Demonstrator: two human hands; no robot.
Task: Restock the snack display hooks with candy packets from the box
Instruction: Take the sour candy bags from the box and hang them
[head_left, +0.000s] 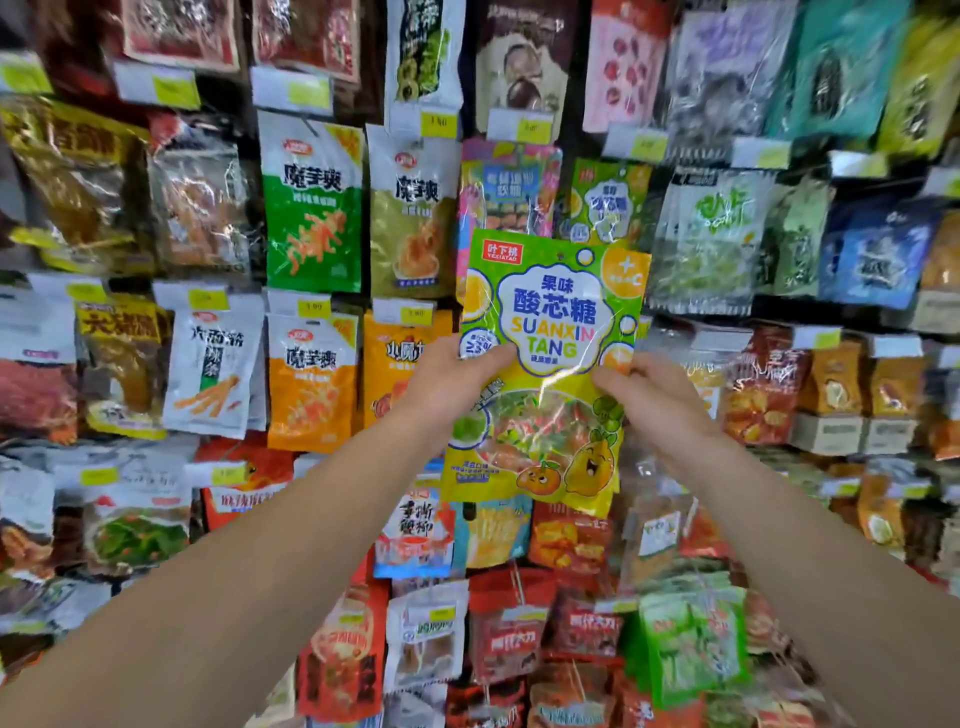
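A glossy green-and-yellow plastic candy packet, printed SUANXIN TANG with cartoon fruit along the bottom, is being held upright in front of the display wall. The left hand is pinching its left edge, thumb lying across the front and the other fingers hidden behind; the right hand is gripping the right edge with curled fingers. Just above the fingertips, a matching green candy packet is hanging on the wall (partly hidden by the held one). Left of the left hand's fingers, an orange foil snack bag is hanging under a yellow price tag.
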